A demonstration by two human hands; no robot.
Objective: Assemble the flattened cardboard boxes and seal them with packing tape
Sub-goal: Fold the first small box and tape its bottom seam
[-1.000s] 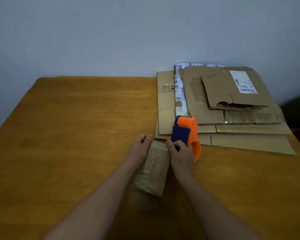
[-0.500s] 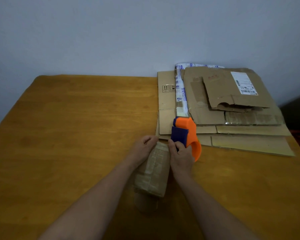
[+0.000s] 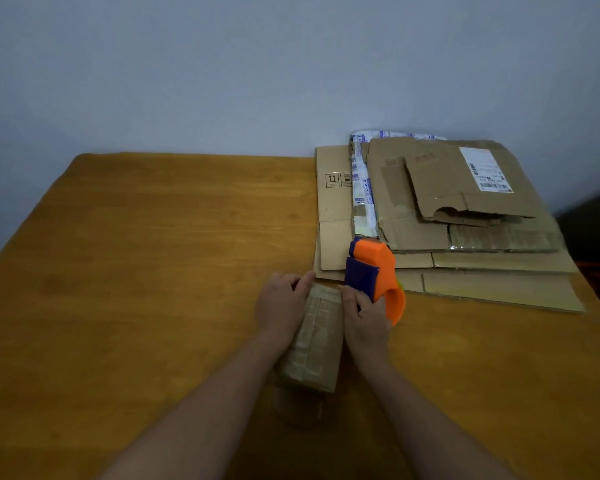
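Observation:
A small, narrow cardboard box (image 3: 314, 344), its top covered in shiny tape, stands on the wooden table (image 3: 136, 271) in front of me. My left hand (image 3: 280, 306) grips its far left edge, thumb laid over the top end. My right hand (image 3: 364, 315) grips an orange and purple tape dispenser (image 3: 374, 273), held upright against the box's far right corner.
A pile of flattened cardboard boxes (image 3: 465, 233) lies at the table's back right, with a white shipping label (image 3: 485, 169) on the top sheet and a strip of printed white tape (image 3: 362, 192) along its left side. A pale wall rises behind the table.
Both hands and the dispenser stay at the box's far end. The dispenser has lifted slightly and tilted more upright; the view has shifted a little.

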